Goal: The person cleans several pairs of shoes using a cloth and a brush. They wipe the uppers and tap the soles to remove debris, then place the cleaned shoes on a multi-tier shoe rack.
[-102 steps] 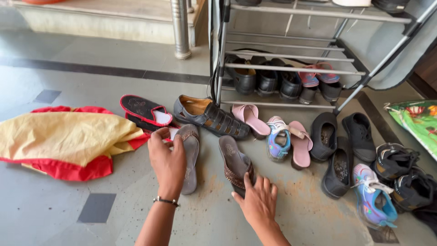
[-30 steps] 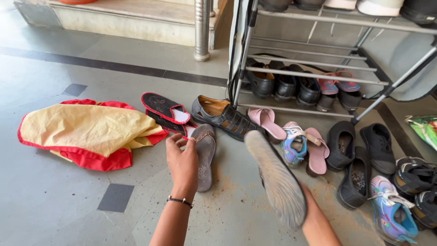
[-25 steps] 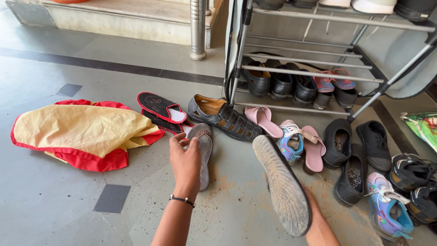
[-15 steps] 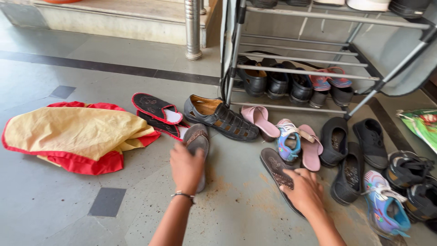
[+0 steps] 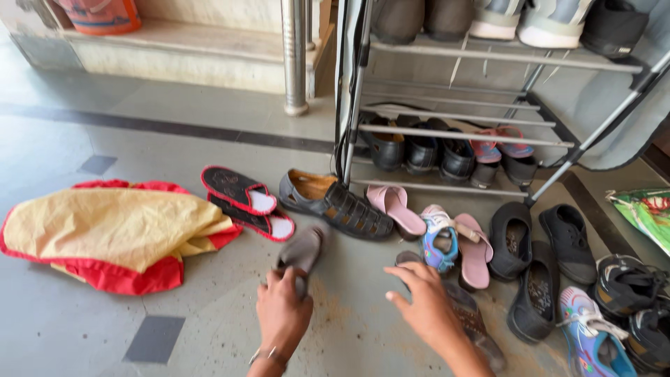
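Note:
My left hand grips the heel end of a grey-brown sandal, whose toe points away from me toward a dark strapped sandal. Its mate, a brown sandal, lies sole-down on the floor under and beside my right hand. That hand hovers over it with fingers spread and holds nothing. A thin bracelet circles my left wrist.
A yellow and red cloth lies to the left, with black and red slippers beside it. Pink slippers, a child's blue shoe and black shoes crowd the floor before a metal shoe rack. A steel pole stands behind.
My right hand has set the brown sandal down on the floor and let go. My left hand has closed on the other sandal's heel. The view has tilted upward.

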